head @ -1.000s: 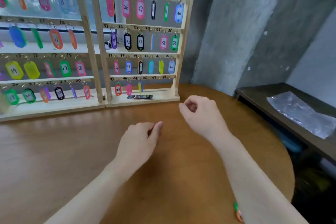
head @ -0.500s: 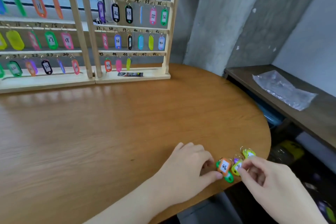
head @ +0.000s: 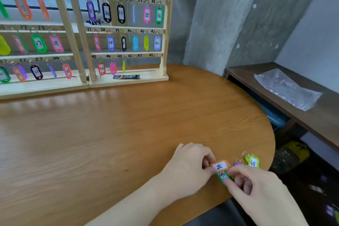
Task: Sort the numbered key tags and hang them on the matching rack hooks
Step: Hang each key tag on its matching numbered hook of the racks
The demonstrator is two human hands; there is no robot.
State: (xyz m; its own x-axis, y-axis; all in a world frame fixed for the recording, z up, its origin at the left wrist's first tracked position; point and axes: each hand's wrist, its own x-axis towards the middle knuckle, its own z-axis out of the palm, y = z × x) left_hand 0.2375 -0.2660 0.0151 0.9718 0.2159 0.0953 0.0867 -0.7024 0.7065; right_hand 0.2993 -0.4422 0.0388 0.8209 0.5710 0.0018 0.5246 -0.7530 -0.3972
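Note:
A small cluster of loose key tags lies at the table's near right edge. My left hand [head: 189, 169] pinches the orange tag [head: 221, 166] by its left end, with the white label facing up. Just under it lies a green tag [head: 222, 177], which my right hand [head: 256, 189] pinches between thumb and forefinger. A purple tag [head: 237, 164] and a yellow-green tag marked 48 [head: 254, 161] lie just beyond. The wooden rack [head: 166, 42] stands at the table's far side. On its bottom row [head: 140, 55], hooks 46, 47 and 48 are bare.
A second rack [head: 63, 24] full of tags stands left of the first. A small black packet [head: 126, 76] lies on the right rack's base. The round wooden table [head: 110, 124] ends just right of my hands. A dark shelf with a plastic bag [head: 286, 88] is at the right.
My hands came down from the middle of the table to the tags at the near right edge. The left hand now pinches the orange tag and the right hand has closed on the green one.

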